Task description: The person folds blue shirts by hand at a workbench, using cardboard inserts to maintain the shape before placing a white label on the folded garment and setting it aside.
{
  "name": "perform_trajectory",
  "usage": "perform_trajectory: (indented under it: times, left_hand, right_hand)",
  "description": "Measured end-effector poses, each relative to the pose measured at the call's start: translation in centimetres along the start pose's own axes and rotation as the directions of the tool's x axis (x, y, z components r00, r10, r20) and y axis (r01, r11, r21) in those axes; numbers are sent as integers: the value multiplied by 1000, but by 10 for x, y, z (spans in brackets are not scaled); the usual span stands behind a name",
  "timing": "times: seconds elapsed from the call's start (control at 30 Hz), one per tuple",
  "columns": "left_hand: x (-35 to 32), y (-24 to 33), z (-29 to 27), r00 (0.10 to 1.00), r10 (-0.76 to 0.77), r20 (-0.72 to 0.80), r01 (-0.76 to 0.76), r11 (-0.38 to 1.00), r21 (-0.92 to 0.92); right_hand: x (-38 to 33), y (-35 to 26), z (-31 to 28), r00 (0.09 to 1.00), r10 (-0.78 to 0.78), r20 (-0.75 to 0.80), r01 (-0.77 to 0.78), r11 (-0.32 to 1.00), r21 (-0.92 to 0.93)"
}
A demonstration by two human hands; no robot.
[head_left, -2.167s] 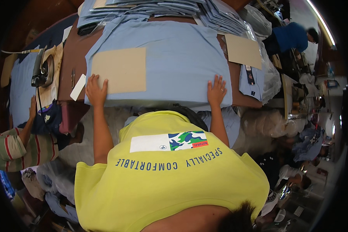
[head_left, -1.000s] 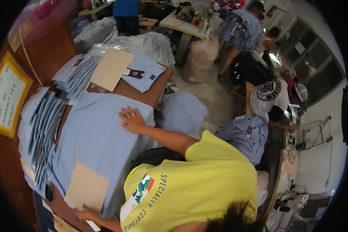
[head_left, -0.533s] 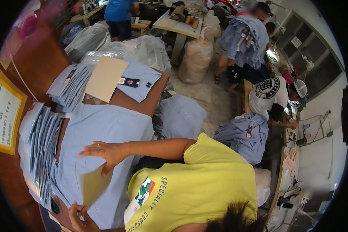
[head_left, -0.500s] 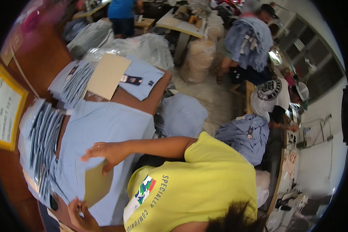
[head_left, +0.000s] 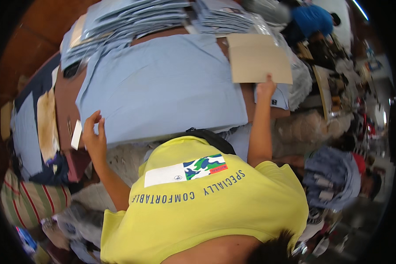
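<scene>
- Tag (head_left: 76, 134), small, white and oblong, pinched at its edge by the left hand (head_left: 94, 134), just off the near left corner of the spread cloth. A thin hold (fingertips only, by the look of it). Likely enough to slip and drop onto the brown table (head_left: 66, 110) or into the dark heap of cloth (head_left: 48, 169) below, and hard to find again there.
- Light blue garment (head_left: 163, 88), laid flat across the table, with its near edge toward the yellow shirt (head_left: 198, 211). Touched by neither hand, so free to wrinkle or slide if brushed by a forearm.
- Fanned stacks (head_left: 132, 17) of folded blue garments along the far side, lying against the flat garment's far edge. Loose and slanted, so apt to spill over it at any jolt to the table.
- Cardboard sheet (head_left: 258, 59), tan and rectangular, grasped at its near edge by the right hand (head_left: 266, 88) with the arm stretched out. Rest of the sheet unsupported, above the table's right end. Held by one edge only, so prone to sag, crease, or swing into the bagged pile (head_left: 224, 15) just beside it.
- Seated person in grey-blue (head_left: 330, 180), low at the right and near the outstretched arm. Some risk of a bumped elbow, and with it a dropped sheet.
</scene>
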State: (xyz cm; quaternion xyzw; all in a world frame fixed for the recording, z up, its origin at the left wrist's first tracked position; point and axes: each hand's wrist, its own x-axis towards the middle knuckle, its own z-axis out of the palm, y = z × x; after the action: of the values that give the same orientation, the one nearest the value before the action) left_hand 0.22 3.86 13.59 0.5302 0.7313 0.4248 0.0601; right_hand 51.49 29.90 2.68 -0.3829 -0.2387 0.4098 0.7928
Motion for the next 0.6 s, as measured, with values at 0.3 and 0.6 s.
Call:
perform_trajectory:
  times: [0.3, 0.6]
  left_hand:
    - [-99, -134, 29, 551, -733, 399, 779, 624, 69]
    - [-146, -140, 116, 495, -412, 765, 779, -180, -601]
  right_hand:
    - [-33, 44, 30, 880, 456, -130, -467, 785, -407]
    - [-126, 71, 40, 740, 159, 654, 668, -284, -687]
